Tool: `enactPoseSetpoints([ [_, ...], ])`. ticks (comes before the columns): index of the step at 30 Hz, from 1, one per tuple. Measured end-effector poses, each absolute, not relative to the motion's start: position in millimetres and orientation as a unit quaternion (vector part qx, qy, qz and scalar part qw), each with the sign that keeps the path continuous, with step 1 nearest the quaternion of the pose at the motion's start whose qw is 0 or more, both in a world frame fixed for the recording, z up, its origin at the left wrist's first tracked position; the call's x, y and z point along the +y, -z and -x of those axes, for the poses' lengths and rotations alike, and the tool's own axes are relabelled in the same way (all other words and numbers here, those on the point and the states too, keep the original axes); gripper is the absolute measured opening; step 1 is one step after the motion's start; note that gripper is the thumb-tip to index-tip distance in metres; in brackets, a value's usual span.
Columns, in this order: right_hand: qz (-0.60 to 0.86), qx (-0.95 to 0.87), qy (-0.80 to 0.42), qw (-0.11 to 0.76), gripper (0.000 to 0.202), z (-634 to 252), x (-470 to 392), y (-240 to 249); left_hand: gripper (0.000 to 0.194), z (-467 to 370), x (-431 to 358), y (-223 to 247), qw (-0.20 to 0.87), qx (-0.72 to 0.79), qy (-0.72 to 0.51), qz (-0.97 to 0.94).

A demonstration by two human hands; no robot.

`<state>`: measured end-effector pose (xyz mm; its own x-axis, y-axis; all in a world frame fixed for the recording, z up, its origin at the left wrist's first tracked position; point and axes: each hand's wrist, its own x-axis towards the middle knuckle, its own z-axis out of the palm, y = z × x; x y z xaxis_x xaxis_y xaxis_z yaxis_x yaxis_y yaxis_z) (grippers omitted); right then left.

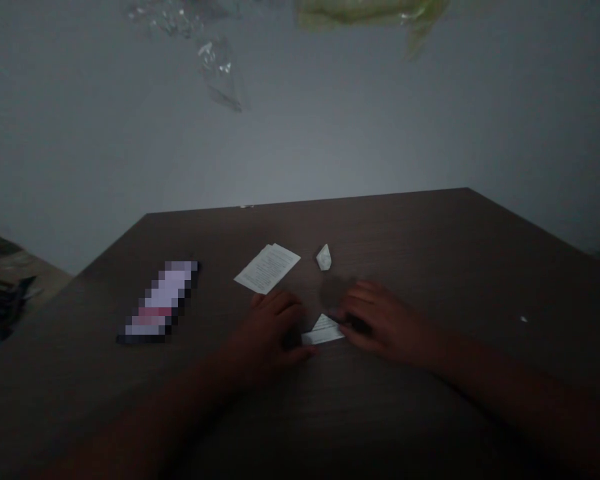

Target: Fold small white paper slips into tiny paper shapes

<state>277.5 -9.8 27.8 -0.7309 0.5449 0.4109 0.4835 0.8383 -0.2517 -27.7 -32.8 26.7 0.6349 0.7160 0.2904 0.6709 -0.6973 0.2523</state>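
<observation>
single head view, near above desk (405, 247), facing forward-down to wall (330, 133); dim, perhaps blurred

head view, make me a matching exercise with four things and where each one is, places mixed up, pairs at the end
1. phone
2. printed sheets
3. small pale piece
4. folded paper

A. beyond both hands, right of the sheets
B. between left hand and right hand
C. farthest left of the four
D. just beyond the left hand, lying flat

Pairs: 1-C, 2-D, 3-A, 4-B
</observation>
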Motion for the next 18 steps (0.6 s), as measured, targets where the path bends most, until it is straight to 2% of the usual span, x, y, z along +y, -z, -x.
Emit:
enactPoseSetpoints([
  [4, 0.289, -0.931, -0.093, 0.202, 0.03, -275, -12, -22, 0.027, 19, -39, -25, 0.078, 0.377, -0.177, -0.906],
  [11, 0.297, -0.922, -0.123, 0.218, 0.01, -271, -15, -17, 0.021, 12, -42, -27, 0.101, 0.363, -0.186, -0.907],
  [18, 0.265, -0.929, -0.063, 0.251, 0.011, -272, -15, -18, 0.016, 14, -42, -32, 0.096, 0.365, -0.216, -0.9],
])
